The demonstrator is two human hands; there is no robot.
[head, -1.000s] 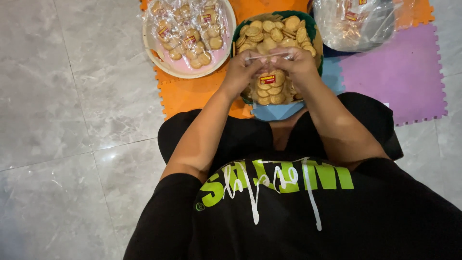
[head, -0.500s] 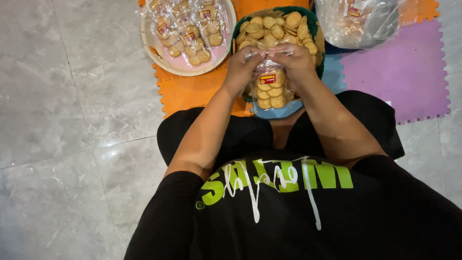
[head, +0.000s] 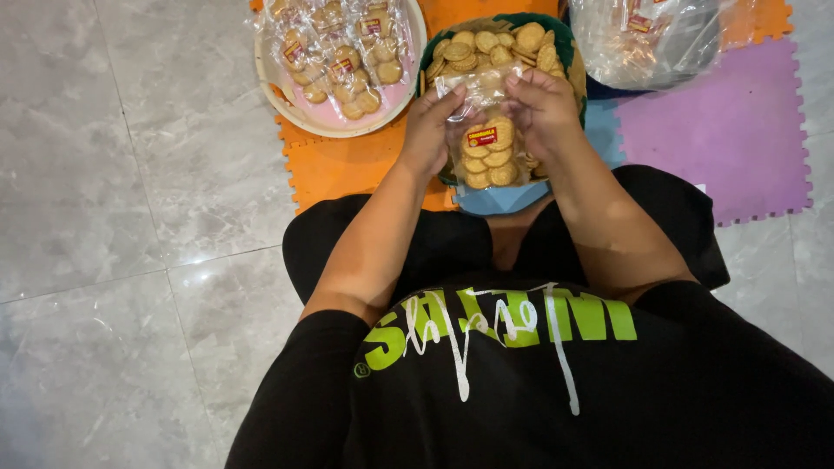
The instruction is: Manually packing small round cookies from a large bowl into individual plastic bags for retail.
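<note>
Your left hand (head: 432, 130) and right hand (head: 543, 108) pinch the biscuit bag (head: 485, 143) by its top edge (over the green bowl (head: 569, 43)); bare floor (head: 130, 226) lies open leftward.

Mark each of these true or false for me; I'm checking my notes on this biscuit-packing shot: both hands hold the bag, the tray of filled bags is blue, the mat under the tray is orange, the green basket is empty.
1. Both the left hand and right hand hold the clear bag of biscuits. True.
2. The tray of filled bags is blue. False: it is pink with a pale rim.
3. The mat under that tray is orange. True.
4. The green basket is empty. False: it holds loose round biscuits.
</note>
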